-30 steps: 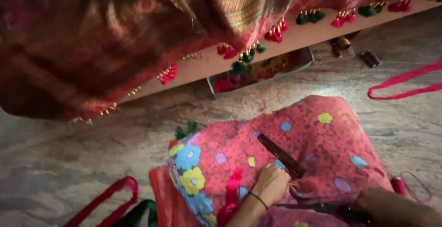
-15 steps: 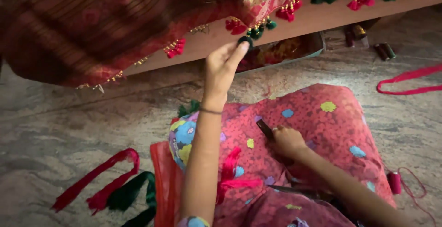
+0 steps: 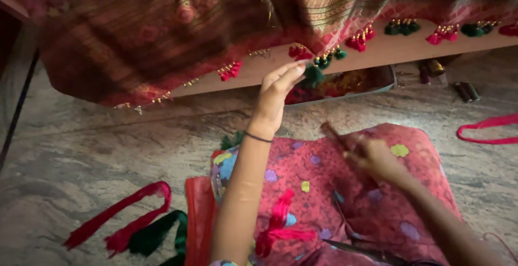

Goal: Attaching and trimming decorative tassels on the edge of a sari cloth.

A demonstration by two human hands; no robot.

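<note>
From the head camera, the left hand is raised to the hem of a draped maroon patterned fabric with gold stripes, its fingertips closed together on a dark green tassel among the red and green tassels along that edge. The right hand hovers low over a pink floral cushion on the lap, its grip closed around a thin dark tool, possibly a needle or hook, blurred. Red and green thread bundles lie on the mottled stone floor to the left.
</note>
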